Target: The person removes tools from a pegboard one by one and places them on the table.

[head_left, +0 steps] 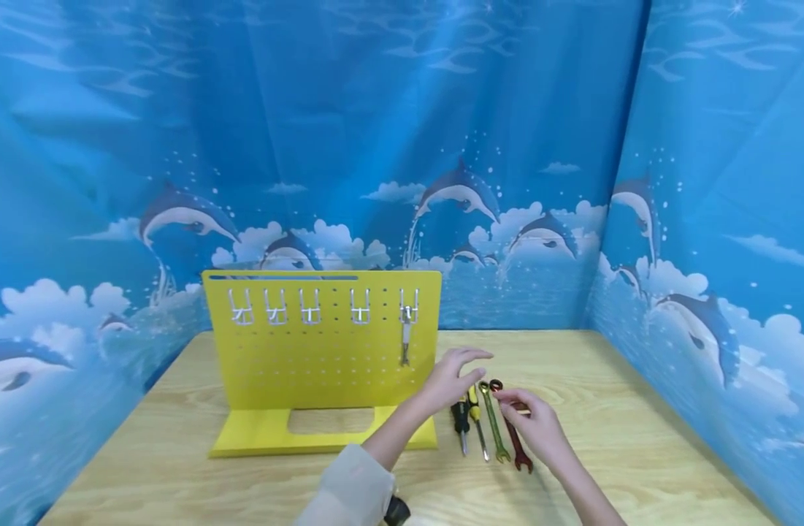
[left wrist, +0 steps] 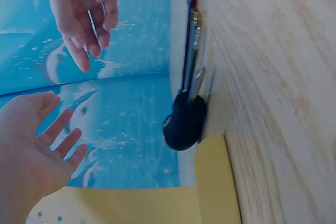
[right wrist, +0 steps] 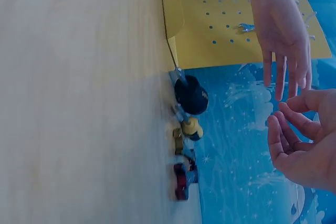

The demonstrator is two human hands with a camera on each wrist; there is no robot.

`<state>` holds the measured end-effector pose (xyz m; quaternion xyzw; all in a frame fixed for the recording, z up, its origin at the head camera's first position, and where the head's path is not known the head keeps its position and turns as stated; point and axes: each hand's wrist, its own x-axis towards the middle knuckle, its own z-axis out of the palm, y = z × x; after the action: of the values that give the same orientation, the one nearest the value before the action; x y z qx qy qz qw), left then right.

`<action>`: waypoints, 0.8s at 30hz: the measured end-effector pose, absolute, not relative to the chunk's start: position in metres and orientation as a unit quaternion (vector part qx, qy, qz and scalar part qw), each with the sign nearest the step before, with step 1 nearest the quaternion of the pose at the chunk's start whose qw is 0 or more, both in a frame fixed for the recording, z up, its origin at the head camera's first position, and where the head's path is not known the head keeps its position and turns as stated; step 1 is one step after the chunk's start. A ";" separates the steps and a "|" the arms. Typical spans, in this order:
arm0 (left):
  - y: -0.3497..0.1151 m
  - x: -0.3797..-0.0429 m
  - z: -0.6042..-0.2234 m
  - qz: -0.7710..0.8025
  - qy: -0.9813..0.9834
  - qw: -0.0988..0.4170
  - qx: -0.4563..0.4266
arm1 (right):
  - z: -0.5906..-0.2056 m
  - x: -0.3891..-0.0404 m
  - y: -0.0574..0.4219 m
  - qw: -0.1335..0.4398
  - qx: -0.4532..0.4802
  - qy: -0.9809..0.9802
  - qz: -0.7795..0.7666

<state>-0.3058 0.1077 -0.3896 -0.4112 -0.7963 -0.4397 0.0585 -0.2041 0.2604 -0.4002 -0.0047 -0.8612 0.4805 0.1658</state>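
Observation:
Both hands are raised over the tools and hold nothing. My left hand (head_left: pixel 449 378) has its fingers extended, above the screwdriver with a black handle (head_left: pixel 461 415) and the screwdriver with a yellow and black handle (head_left: pixel 475 410). To their right lie a green combination wrench (head_left: pixel 496 429) and a red combination wrench (head_left: pixel 518 447), side by side. My right hand (head_left: pixel 534 424) hovers over the red wrench, overlapping its middle in the head view. In the right wrist view the right hand (right wrist: pixel 310 142) shows loosely bent fingers and a bare gap to the tools.
A yellow pegboard stand (head_left: pixel 323 358) stands left of the tools, with several wire hooks (head_left: pixel 309 307) along its top. A small silver wrench (head_left: pixel 405 342) hangs from the rightmost hook. A blue dolphin-print curtain (head_left: pixel 349 146) encloses the wooden table (head_left: pixel 612 416). A black object (head_left: pixel 396 510) shows beside the left sleeve.

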 end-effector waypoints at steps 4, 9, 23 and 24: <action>0.090 -0.300 -0.383 -0.497 -0.771 0.102 -0.385 | -0.396 -0.213 0.249 0.161 0.004 -0.854 0.494; 0.069 -0.296 -0.376 -0.529 -0.746 0.188 -0.358 | -0.392 -0.226 0.232 0.163 0.018 -0.847 0.505; 0.036 -0.301 -0.379 -0.626 -0.677 0.309 -0.234 | -0.385 -0.266 0.170 0.177 0.095 -0.800 0.565; 0.036 -0.302 -0.380 -0.636 -0.671 0.306 -0.226 | -0.385 -0.268 0.166 0.180 0.100 -0.801 0.563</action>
<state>-0.3019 0.0355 -0.3800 -0.2260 -0.6714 -0.6358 0.3062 -0.2676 0.1662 -0.3854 0.1000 -0.8008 0.5625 0.1799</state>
